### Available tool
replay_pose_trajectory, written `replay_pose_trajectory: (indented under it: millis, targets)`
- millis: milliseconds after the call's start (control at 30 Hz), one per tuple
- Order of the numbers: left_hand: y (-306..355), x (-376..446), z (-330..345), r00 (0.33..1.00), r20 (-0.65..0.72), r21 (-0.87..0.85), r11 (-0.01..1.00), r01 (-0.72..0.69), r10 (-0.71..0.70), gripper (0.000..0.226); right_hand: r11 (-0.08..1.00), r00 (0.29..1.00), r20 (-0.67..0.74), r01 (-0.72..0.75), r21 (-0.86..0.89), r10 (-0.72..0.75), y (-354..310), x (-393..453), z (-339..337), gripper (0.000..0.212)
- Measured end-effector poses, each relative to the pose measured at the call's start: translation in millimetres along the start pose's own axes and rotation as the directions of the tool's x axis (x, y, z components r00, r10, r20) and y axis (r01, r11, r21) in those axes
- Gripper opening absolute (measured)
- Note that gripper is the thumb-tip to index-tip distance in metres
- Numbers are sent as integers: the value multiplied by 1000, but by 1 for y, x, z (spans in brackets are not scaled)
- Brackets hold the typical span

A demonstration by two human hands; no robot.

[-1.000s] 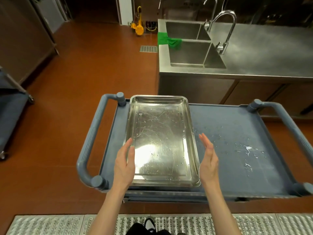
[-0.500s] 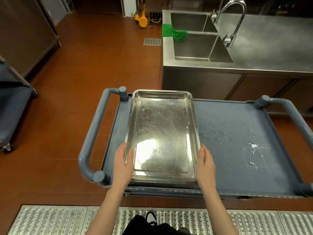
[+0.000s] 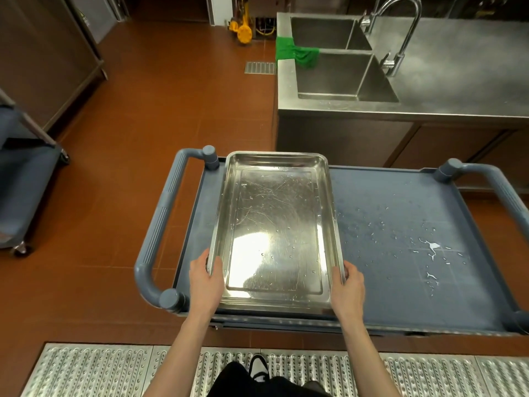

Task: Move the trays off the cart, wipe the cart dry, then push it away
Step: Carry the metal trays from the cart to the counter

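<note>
A rectangular steel tray [image 3: 276,230] with rounded corners and a raised, rolled rim sits on the left part of the cart [image 3: 400,253]. Its flat bottom is scuffed with fine scratches, beaded with water and glaring with reflected light near its near end. The left hand [image 3: 205,279] grips the tray's left rim close to the near corner, thumb over the edge and fingers under it; the right hand [image 3: 347,285] clamps the right rim the same way. Whether the tray is lifted off the cart cannot be told.

The cart top is matte blue-grey plastic with a low lip, and its right half is spattered with droplets and a small puddle [image 3: 432,247]. Thick ribbed tube handles [image 3: 160,224] curve off each end. Beyond the cart stands a brushed steel counter with a double sink [image 3: 340,70], a green cloth [image 3: 297,53] draped over its left edge and an arched tap [image 3: 400,32]. The floor is red-brown tile; embossed metal grating [image 3: 100,368] lies nearest.
</note>
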State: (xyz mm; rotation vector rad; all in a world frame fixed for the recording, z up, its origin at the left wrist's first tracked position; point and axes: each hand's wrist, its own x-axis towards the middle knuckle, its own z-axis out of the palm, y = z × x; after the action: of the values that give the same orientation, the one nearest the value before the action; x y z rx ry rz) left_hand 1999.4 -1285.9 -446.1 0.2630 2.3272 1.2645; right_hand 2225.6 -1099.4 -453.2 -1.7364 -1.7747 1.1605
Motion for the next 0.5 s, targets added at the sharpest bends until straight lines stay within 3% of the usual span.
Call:
replay_pose_trajectory:
  millis: [200,500]
  targets:
    - [10,0,-5,999,-23,-25,999,31,-32,46,997,996,-50,-77,22,79,11,-4,5,25]
    - [15,-13,-6,997,-67,33,999,33,-30,39,998,993,-96,-59,26,61,12,-14,-7,45]
